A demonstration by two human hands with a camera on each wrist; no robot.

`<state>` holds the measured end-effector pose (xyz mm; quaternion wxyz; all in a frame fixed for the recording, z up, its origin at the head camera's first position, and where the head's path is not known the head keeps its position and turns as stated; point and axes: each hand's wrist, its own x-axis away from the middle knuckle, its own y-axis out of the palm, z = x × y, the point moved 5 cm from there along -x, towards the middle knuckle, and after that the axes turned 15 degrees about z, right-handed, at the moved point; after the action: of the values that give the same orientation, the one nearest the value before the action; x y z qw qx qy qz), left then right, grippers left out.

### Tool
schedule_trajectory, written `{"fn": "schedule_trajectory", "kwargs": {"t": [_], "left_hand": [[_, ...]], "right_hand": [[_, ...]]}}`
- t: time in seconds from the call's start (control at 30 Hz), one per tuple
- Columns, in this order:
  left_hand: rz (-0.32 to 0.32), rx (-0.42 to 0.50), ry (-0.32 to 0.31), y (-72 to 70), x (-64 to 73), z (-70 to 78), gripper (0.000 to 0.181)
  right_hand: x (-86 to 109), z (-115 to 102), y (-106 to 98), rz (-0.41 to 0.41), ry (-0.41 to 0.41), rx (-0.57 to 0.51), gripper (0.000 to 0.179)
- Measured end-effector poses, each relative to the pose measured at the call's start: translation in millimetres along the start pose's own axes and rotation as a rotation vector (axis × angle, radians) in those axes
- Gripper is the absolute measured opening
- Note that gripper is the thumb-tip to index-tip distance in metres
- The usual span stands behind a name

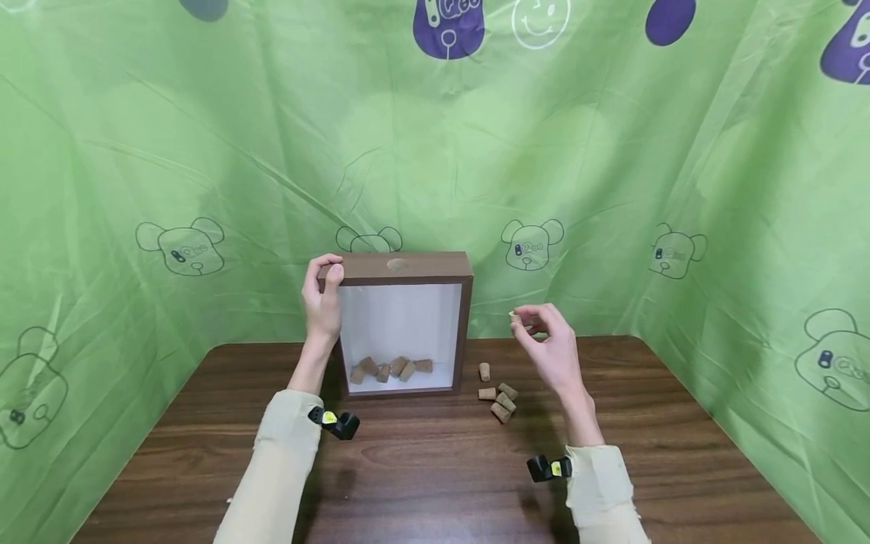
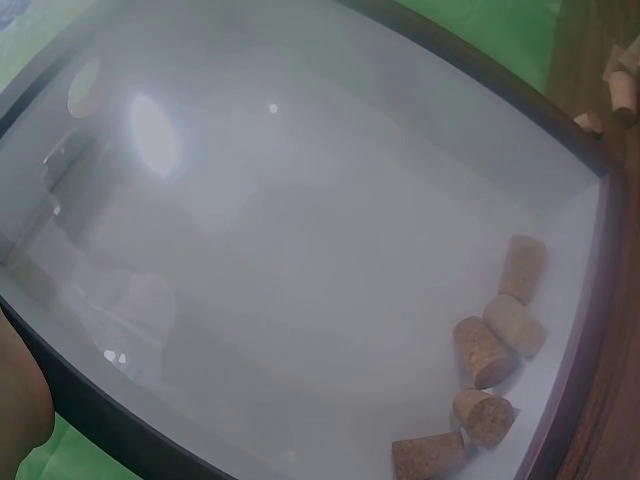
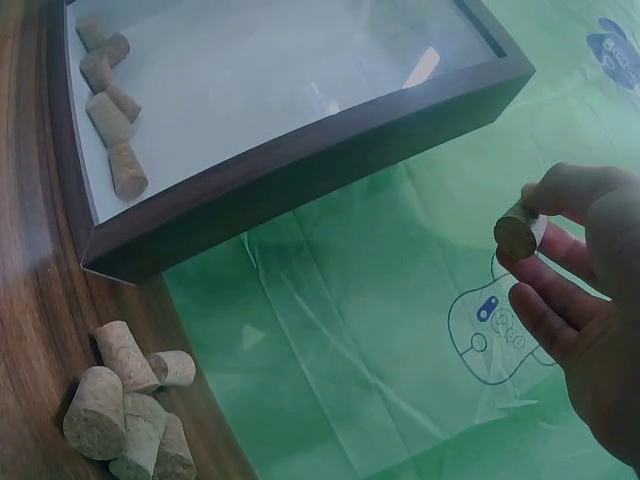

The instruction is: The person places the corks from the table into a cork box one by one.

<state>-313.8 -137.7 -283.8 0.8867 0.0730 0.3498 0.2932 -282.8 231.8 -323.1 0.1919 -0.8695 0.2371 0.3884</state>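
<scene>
A brown-framed box with a clear front and white inside stands upright on the table. Its top face has an oval slot. Several corks lie along the bottom inside, also visible through the front in the left wrist view as a row of corks. My left hand grips the box's top left corner, thumb on the front edge. Right of the box, my right hand is raised above the table and pinches one cork between thumb and fingertips.
Loose corks lie in a small group on the wooden table, just right of the box. A green printed cloth hangs behind and at both sides.
</scene>
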Motion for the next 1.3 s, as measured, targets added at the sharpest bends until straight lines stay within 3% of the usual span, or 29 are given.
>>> {"fn": "schedule_trajectory", "kwargs": {"t": [0.27, 0.5, 0.67, 0.9, 1.3], "left_hand": [[-0.003, -0.004, -0.004, 0.0, -0.5, 1.3, 0.033], [-0.011, -0.002, -0.003, 0.0, -1.3, 1.6, 0.03], [-0.009, -0.006, -0.011, -2.0, -2.2, 1.7, 0.031], [-0.01, -0.006, -0.017, -2.2, -2.9, 1.0, 0.031], [-0.008, 0.011, 0.001, -0.3, -4.1, -1.8, 0.032]], "right_hand": [[-2.2, -49, -8, 0.079, -0.047, -0.1, 0.018], [-6.7, -63, -8, 0.135, -0.082, -0.132, 0.019], [-20.1, -76, -1, 0.152, -0.079, -0.177, 0.019], [-43.0, -110, 14, 0.097, -0.081, -0.299, 0.021], [-65.9, -158, 36, 0.01, -0.242, -0.308, 0.019]]}}
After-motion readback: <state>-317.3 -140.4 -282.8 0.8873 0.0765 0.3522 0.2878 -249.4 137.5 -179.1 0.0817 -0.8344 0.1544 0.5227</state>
